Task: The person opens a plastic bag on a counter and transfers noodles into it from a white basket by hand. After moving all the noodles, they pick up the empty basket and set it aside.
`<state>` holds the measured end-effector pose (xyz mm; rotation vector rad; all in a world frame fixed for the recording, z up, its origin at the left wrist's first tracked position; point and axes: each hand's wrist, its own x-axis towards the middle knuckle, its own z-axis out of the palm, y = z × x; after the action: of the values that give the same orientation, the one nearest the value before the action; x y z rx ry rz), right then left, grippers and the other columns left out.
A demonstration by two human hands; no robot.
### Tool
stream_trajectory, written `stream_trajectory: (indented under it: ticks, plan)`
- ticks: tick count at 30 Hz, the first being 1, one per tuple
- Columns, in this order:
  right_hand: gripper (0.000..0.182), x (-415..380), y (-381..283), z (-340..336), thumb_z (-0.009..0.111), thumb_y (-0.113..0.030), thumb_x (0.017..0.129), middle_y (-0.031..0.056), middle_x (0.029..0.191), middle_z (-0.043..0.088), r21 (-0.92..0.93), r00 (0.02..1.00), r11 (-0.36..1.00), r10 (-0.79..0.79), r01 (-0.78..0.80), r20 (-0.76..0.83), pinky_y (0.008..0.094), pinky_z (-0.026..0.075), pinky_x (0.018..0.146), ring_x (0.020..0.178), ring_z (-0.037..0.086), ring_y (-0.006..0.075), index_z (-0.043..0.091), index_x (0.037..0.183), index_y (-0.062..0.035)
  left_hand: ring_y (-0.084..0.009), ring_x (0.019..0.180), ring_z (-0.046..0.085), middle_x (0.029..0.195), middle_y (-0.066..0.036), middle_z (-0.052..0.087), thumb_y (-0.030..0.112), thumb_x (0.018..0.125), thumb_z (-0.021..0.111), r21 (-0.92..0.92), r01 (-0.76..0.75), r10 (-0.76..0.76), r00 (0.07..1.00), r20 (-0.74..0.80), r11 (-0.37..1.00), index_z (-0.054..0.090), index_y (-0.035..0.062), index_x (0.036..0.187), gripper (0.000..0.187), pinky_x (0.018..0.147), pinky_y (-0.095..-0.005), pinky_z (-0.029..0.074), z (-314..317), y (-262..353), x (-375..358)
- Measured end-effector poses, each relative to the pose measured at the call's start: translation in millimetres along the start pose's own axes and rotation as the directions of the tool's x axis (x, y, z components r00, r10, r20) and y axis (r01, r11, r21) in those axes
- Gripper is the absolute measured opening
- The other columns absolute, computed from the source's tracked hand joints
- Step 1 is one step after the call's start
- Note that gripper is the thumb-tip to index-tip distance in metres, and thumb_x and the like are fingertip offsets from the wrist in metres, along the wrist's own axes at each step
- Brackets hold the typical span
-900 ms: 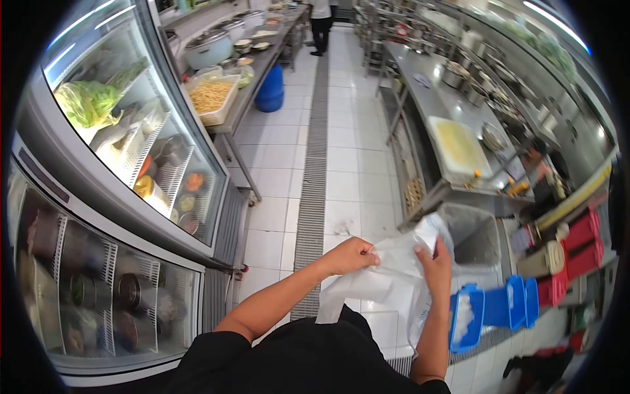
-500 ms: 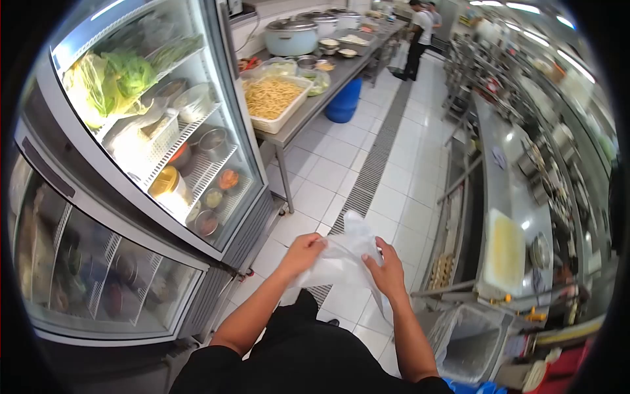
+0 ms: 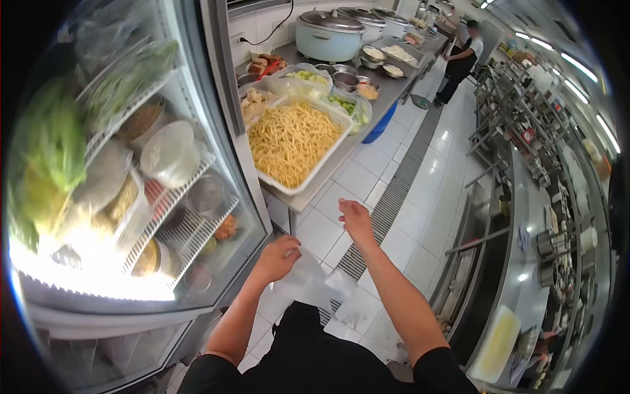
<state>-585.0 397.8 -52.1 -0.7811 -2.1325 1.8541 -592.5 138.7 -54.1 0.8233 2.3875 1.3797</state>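
Observation:
My left hand (image 3: 277, 260) pinches the edge of a translucent plastic bag (image 3: 303, 281), which hangs loosely in front of my body. My right hand (image 3: 357, 222) is off the bag, raised over the floor to the right of the counter corner, with its fingers loosely bent and apart and nothing visible in them. Ahead of both hands, a white tray (image 3: 289, 188) heaped with yellow noodles (image 3: 293, 141) sits at the near end of the steel counter (image 3: 307, 197).
To the left, a lit glass-door fridge (image 3: 220, 276) holds greens and containers. Large lidded pots (image 3: 328, 36) and bowls stand along the counter. A co-worker (image 3: 459, 62) stands farther down the aisle. A steel worktop with a cutting board (image 3: 497, 345) runs along the right.
I have moved closer to the counter and the noodle tray. My right hand has let go of the bag and reached forward. My left hand still holds the bag.

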Motion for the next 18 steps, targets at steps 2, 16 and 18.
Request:
stream_trajectory:
  ticks: [2,16,18]
  plan:
    - [0.064,64,11,32,0.065,-0.056,0.091,0.0201,0.097,0.072,-0.178,1.000,0.984,0.003,-0.006,-0.015,0.0377,0.054,0.079,0.088,0.069,0.0299,0.067,0.106,0.0062,-0.0379,0.102,0.066,0.110,-0.014,0.069,0.009,0.087,0.060,-0.029,0.039,-0.039,0.999,0.029,0.999,0.069,0.0012,0.102,0.019,0.089,-0.0417,0.053,-17,12,34]
    - [0.028,130,10,31,0.065,-0.016,0.079,0.0109,0.082,0.072,-0.240,0.974,0.953,0.146,-0.186,-0.174,0.0354,0.051,0.067,0.070,0.063,0.0181,0.071,0.097,0.0049,-0.0409,0.130,0.049,0.142,-0.019,0.051,0.004,0.089,0.061,0.135,-0.062,0.091,0.972,-0.219,0.989,0.069,0.0008,0.102,0.016,0.107,-0.0435,0.043,-67,-7,170]
    - [0.026,123,7,4,0.064,-0.014,0.079,0.0095,0.081,0.071,-0.211,0.968,0.956,0.165,-0.204,-0.187,0.0338,0.050,0.064,0.068,0.061,0.0161,0.071,0.096,0.0046,-0.0437,0.137,0.042,0.149,-0.021,0.044,0.007,0.090,0.061,0.263,-0.059,0.144,0.938,-0.316,0.963,0.069,0.0013,0.103,0.016,0.113,-0.0464,0.038,-51,-34,186]
